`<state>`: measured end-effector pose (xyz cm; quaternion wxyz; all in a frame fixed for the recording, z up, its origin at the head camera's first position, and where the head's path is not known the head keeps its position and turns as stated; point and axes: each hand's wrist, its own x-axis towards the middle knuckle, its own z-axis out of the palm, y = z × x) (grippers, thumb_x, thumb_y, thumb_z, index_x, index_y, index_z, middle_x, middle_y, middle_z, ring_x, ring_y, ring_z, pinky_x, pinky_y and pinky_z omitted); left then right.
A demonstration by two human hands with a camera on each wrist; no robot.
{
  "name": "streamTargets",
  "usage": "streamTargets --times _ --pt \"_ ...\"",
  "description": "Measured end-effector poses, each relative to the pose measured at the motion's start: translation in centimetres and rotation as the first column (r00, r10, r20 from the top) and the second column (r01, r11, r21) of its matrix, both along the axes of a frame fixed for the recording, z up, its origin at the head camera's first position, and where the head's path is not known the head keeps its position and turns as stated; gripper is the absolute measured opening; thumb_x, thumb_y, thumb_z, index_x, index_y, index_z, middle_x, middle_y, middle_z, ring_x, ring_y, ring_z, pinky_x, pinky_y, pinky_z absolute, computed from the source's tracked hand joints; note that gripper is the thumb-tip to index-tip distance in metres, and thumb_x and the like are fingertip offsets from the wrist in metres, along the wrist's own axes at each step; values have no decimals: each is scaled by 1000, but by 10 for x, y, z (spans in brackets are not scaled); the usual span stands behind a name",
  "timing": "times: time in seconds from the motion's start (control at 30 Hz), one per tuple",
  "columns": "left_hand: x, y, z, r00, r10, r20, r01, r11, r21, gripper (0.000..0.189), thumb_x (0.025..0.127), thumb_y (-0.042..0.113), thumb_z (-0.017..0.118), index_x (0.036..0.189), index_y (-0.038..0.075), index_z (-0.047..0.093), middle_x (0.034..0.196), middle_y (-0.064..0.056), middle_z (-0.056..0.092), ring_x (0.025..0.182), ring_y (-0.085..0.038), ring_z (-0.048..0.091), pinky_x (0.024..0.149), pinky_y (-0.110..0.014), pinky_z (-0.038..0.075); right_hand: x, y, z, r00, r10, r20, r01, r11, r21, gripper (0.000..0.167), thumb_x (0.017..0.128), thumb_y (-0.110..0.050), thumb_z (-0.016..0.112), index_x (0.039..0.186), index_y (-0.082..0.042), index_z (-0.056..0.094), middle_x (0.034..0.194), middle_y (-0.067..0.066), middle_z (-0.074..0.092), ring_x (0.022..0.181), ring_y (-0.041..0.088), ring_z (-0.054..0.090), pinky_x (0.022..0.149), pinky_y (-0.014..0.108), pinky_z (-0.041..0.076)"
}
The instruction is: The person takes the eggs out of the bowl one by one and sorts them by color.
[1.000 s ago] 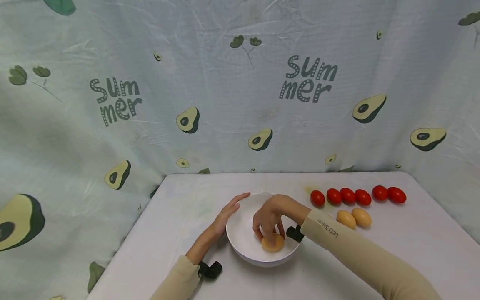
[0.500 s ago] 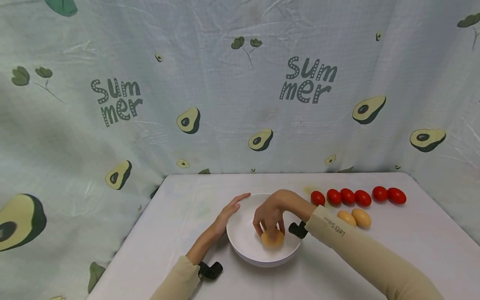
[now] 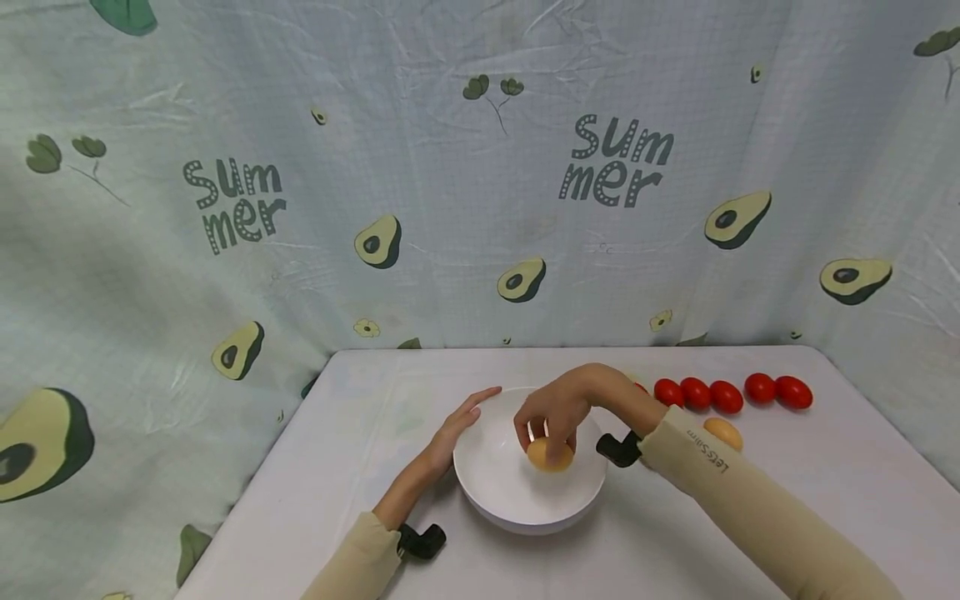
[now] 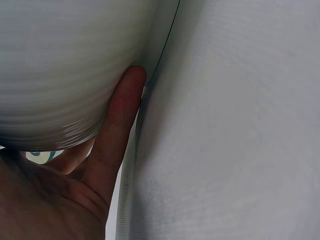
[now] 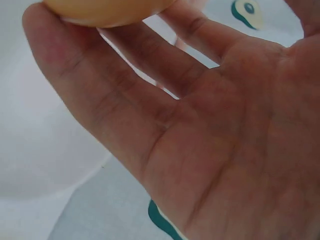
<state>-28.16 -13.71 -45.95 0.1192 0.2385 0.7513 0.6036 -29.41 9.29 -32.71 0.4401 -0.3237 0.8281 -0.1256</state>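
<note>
A white bowl (image 3: 491, 475) stands upright on the white table. My left hand (image 3: 447, 437) lies against the bowl's left side with its fingers extended; the left wrist view shows a straight finger (image 4: 112, 130) along the bowl's outer wall (image 4: 60, 75). My right hand (image 3: 561, 410) pinches a brown egg (image 3: 538, 454) in its fingertips, over the bowl's inside. In the right wrist view the egg (image 5: 110, 11) shows at the top edge between the fingers, only its underside visible.
Small red tomatoes (image 3: 726, 397) lie in a row at the table's back right. In front of them lies another brown egg (image 3: 723, 433), partly behind my right sleeve (image 3: 738, 479). A printed curtain (image 3: 442, 183) hangs behind the table.
My right hand has lifted the egg off the low part of the bowl, moving up and slightly right. The sleeve now covers one loose egg and most of a tomato. My left hand stays still.
</note>
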Motion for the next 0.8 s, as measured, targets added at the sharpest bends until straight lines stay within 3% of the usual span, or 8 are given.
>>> streamTargets --times 0.57,0.8 --pt "0 1 -1 1000 13 -5 -14 1000 -10 55 111 30 21 162 13 34 172 -6 27 161 -27 19 131 -54 12 5 55 20 988 -46 -145 11 972 -237 32 80 -21 68 111 -23 67 104 -3 66 97 17 62 80 31 58" --pt "1 -2 -1 1000 3 -15 -3 1000 -10 55 112 32 22 162 13 34 172 -7 26 162 -27 18 131 -53 11 13 77 23 978 -159 -135 117 955 -273 42 78 -22 69 119 -19 66 106 0 67 96 20 62 74 33 57"
